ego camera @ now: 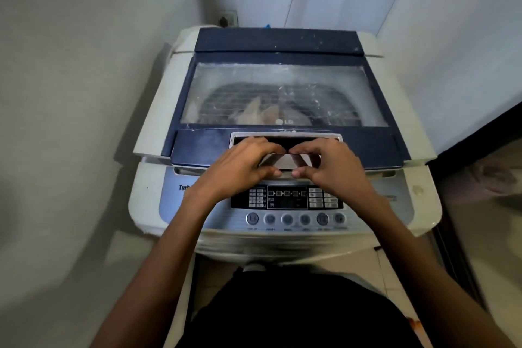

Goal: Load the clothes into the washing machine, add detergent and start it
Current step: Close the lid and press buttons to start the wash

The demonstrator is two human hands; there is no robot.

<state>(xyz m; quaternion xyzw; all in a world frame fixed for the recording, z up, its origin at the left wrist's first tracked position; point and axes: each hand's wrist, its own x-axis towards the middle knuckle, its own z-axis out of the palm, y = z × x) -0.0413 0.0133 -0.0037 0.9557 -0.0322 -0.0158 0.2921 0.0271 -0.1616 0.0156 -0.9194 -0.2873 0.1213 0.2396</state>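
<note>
White walls (84, 70) close in tightly on both sides of a washing machine (156, 110) pushed into the corner, with a wall socket (227, 20) just behind it. The blue lid (197, 150) is down. Through its cloudy window (245, 76) the clothes (254, 113) show as a pale heap inside the drum, so the loading looks done.

Both hands meet over the front edge of the lid, just above the control panel (286, 200). The left hand (240, 167) and the right hand (336, 167) each pinch a small pale packet (284, 162) between thumb and curled forefinger, fingertips nearly touching. It is probably a detergent sachet, though it is too small and shaded to be certain. A two-handed pinch like this suits tearing it open, and holding it over the lid would catch any spill on the machine. The row of round buttons (287, 219) nearest the person is untouched, so starting appears to come later.
</note>
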